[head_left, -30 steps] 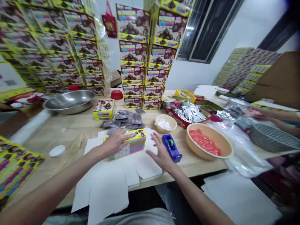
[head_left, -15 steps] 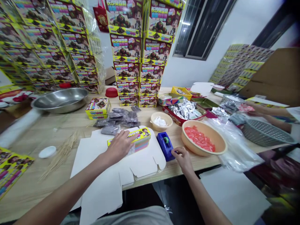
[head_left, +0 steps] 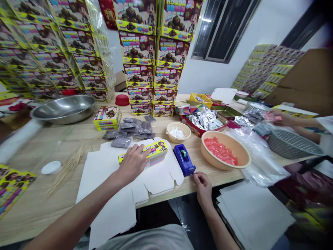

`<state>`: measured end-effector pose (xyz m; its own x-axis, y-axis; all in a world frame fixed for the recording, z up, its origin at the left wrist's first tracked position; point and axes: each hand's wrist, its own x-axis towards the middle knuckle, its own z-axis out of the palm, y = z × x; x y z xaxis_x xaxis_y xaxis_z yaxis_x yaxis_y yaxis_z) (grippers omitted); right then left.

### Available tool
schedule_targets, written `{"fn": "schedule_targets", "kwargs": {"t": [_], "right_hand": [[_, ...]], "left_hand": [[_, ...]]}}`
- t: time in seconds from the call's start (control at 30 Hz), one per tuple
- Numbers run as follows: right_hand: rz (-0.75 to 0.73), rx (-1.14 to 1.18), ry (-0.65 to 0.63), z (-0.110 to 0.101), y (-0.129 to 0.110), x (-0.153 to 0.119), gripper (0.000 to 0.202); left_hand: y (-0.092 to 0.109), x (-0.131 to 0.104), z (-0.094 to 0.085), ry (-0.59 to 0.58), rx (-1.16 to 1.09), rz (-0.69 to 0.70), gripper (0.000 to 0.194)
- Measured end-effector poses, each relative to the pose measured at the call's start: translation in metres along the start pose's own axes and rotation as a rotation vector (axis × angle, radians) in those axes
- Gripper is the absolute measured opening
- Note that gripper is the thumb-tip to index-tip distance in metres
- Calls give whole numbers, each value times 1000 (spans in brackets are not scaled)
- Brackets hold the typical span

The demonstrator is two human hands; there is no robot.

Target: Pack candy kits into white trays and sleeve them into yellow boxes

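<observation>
My left hand (head_left: 134, 163) grips a small yellow printed carton (head_left: 158, 148) from above, its fingers over the top and its palm towards me. The carton lies on a stack of flat white cardboard blanks (head_left: 109, 194). To its right stands a blue tape dispenser (head_left: 185, 163) with a green core. At the dispenser's near end, my right hand (head_left: 203, 187) is closed in a pinch on the end of the adhesive tape; the clear strip itself hardly shows. Grey-purple sachets (head_left: 135, 129) lie in a heap behind the carton.
A tub of red packets (head_left: 225, 166), a bowl with white contents (head_left: 178, 139) and a tin of silver packets (head_left: 182, 121) stand right. Stacked printed boxes (head_left: 139, 74) rise behind. Left are a steel basin (head_left: 65, 116) and thin sticks (head_left: 65, 170). A co-worker's hand (head_left: 281, 118) works far right.
My right hand has moved down and towards me at the dispenser's near end, still pinched. My left hand stays on the carton. The camera view has shifted slightly.
</observation>
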<state>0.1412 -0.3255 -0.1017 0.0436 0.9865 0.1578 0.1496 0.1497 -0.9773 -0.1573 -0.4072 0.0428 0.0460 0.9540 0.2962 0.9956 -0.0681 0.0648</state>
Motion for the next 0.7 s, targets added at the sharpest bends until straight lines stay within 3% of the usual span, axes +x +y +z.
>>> {"fn": "schedule_targets", "kwargs": {"t": [0.13,0.27,0.37,0.47,0.53,0.7], "right_hand": [[80,224,14,27,-39,-13,22],[218,398,-235,90,-98,-27,24],[255,453,-324,128,-120,-31,29],[218,381,-310,139,-119,-30,36],[217,389,-367,138,-116,-27,33],[382,561,-505,142,-123,-17,27]], "left_hand": [[8,-6,3,9,61,-10,35],[21,-15,5,24,156,9,38],[25,-21,5,27,194,16,37],[25,-20,5,50,176,32,36],[24,-14,5,82,151,29,35],[23,11,8,39,159,-133,48]]}}
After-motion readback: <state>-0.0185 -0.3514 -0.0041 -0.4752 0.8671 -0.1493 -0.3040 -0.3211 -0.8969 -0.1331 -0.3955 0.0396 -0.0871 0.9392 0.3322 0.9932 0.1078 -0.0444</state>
